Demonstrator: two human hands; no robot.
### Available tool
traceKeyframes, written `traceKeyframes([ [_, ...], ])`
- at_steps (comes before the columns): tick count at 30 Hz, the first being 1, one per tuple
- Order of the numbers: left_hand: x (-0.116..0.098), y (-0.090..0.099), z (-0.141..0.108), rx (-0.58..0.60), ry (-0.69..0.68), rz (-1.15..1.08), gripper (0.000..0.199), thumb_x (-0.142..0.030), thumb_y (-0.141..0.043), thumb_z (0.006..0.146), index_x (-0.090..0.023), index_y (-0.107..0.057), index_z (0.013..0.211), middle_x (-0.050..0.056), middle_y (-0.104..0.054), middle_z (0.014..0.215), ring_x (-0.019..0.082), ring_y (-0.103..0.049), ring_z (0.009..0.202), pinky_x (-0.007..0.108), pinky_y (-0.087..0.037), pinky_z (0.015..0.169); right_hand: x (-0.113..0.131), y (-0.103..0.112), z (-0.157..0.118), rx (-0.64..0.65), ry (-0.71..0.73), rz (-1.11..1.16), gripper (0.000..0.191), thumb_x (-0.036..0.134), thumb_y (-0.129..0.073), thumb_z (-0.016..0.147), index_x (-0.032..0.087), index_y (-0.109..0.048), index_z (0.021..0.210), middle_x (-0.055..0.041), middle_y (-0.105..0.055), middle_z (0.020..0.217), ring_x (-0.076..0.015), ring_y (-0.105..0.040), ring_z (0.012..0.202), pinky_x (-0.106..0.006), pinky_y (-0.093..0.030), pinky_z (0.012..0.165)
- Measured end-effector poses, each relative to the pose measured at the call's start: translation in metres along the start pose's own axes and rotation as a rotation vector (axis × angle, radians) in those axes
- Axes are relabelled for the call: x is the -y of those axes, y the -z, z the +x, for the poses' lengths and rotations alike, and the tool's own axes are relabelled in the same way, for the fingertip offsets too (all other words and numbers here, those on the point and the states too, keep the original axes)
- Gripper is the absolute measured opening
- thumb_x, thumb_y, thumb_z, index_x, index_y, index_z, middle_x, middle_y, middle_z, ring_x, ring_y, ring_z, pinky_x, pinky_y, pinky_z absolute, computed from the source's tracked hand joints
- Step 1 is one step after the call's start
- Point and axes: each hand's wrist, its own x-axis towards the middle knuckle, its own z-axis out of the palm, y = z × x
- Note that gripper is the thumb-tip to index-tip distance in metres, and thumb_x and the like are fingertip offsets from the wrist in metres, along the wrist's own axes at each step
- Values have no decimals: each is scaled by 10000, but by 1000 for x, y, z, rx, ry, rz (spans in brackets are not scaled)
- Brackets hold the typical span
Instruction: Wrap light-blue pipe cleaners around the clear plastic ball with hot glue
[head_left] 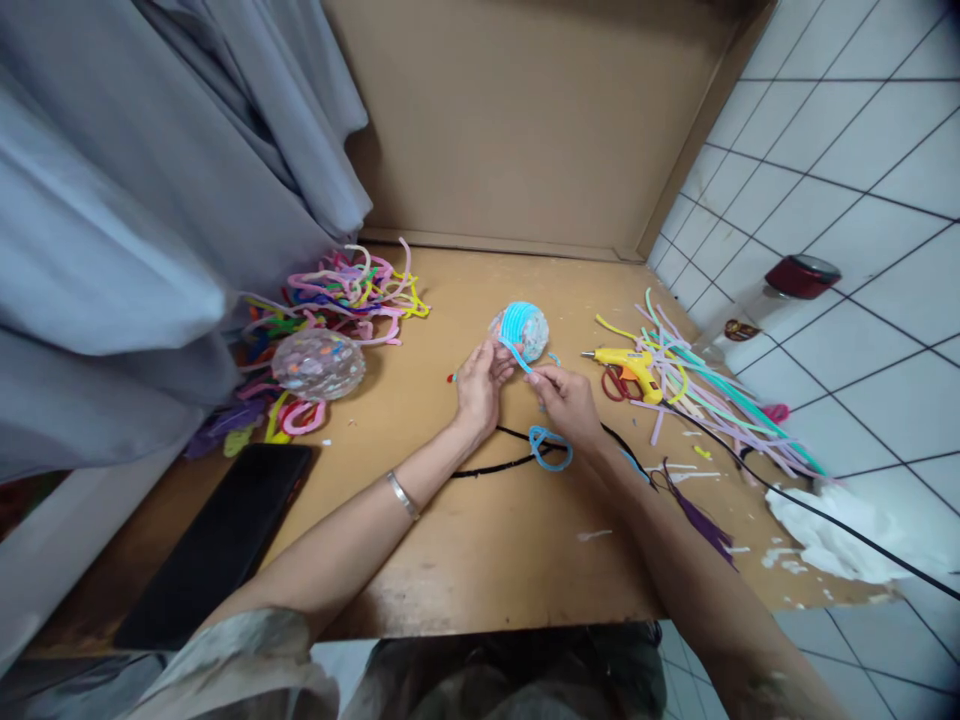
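My left hand [480, 385] is closed round the lower left side of a clear ball [535, 332] with coloured specks inside. Light blue pipe cleaner [514, 322] is wound in rows over part of the ball. Between its thumb and fingers, my right hand [564, 400] pinches the blue strand that runs off the ball. Below that hand a blue loop [551, 448] of the same kind lies over black pipe cleaners [495, 466] on the table. My left fingers partly hide the ball's underside.
A second speckled clear ball [319, 363] and tangled pipe cleaners [352, 285] are at left, near a black phone-like slab [217, 540]. On the right lie a yellow glue gun [626, 370], red-handled scissors [616, 385], straight pipe cleaners [720, 385], a bottle [765, 300] and white tissue [840, 530].
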Motion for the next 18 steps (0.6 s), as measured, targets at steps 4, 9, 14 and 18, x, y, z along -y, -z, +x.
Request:
traceKeyframes([
  [4,6,0,-4,57,-24,138,351,-475,-748,701,-162,-659,832,35,-718,735,155,-671,725,268,-488,722,2,2,-2,-7,26,-16,313,377,-452,882,169,-685,855,28,-486,561,-117,-432,527,-235,-323,541],
  [9,7,1,-3,53,-113,190,267,-389,-777,694,-157,-644,700,2,-684,678,107,-608,647,244,-467,713,7,0,-3,-4,52,-66,316,364,-407,896,181,-653,815,28,-475,560,-118,-408,530,-235,-299,553],
  [14,-6,4,9,-47,-121,135,214,-281,-737,753,-149,-608,646,-24,-638,604,38,-436,462,188,-402,557,14,-2,-8,29,6,-127,319,362,-400,893,182,-642,788,17,-488,557,-130,-420,535,-247,-293,555],
  [18,-18,6,15,-47,-145,111,160,-250,-716,785,-136,-641,700,-41,-586,547,23,-383,418,166,-342,477,18,-4,-12,43,-47,-153,318,370,-410,892,182,-648,799,18,-470,544,-134,-405,525,-253,-284,550],
])
